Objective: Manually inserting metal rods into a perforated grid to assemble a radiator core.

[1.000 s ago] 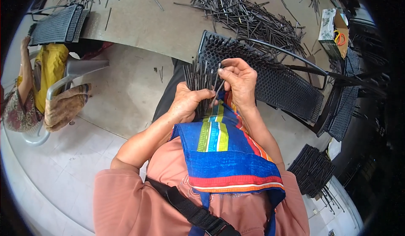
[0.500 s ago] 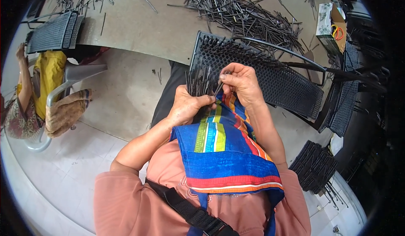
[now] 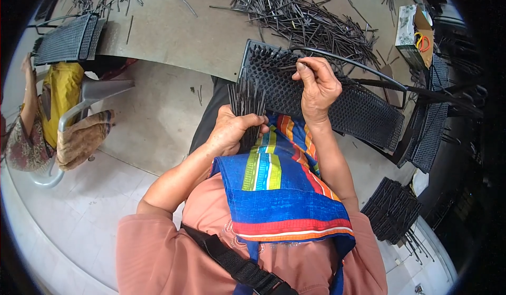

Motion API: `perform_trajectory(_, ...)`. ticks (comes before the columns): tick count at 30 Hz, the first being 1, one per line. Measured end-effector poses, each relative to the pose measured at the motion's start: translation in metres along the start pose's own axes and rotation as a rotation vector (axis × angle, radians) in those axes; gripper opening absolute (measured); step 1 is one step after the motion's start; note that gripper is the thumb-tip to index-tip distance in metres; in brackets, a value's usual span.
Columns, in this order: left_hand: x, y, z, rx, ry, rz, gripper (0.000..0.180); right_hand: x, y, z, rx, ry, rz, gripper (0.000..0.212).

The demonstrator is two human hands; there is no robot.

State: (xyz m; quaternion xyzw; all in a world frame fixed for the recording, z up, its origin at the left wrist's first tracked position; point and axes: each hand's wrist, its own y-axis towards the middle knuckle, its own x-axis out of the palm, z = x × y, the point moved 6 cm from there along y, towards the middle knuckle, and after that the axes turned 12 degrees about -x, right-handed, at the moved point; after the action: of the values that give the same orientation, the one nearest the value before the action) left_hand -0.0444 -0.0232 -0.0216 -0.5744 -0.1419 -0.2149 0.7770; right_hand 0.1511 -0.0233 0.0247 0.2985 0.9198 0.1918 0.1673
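Note:
My left hand [image 3: 232, 130] is closed round a bundle of thin black sticks [image 3: 246, 99], held upright above my lap with their tops fanned a little. My right hand [image 3: 319, 90] is raised over a black perforated rack [image 3: 337, 105], thumb and fingertips pinched on what looks like a single thin black stick, hard to make out against the dark rack. Sticks stand in rows of holes along the rack's far side, while many holes on the near side show no stick. The rack slopes from the table edge down to the right.
A large loose pile of black sticks [image 3: 311, 18] covers the table [image 3: 163, 31] beyond the rack. A box [image 3: 412, 31] with yellow and orange-handled scissors stands at the right. Dark racks and stacked bundles [image 3: 392, 209] lie further right. Another person's arm [image 3: 30, 95] works at a left-hand rack [image 3: 66, 39].
My right hand has moved up and to the right, from the bundle to over the rack. My left hand keeps its hold on the bundle, nearly in place.

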Motion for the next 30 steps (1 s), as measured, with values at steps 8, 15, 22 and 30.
perform_trajectory(8, 0.002, -0.001, 0.003, -0.004, 0.001, 0.014, 0.009, 0.0, 0.003, -0.001, -0.065, -0.049, -0.05, 0.005)
perform_trajectory(15, -0.001, 0.0, -0.001, -0.012, 0.058, -0.017, 0.013, 0.002, 0.005, -0.007, -0.158, -0.111, -0.117, 0.006)
perform_trajectory(22, 0.0, -0.001, -0.002, -0.032, 0.049, 0.004, 0.018, 0.0, -0.005, -0.01, -0.244, -0.152, -0.157, 0.009)
perform_trajectory(30, 0.0, -0.001, -0.006, -0.021, 0.0, 0.015, 0.01, 0.011, -0.007, -0.01, -0.217, -0.265, -0.177, 0.012)
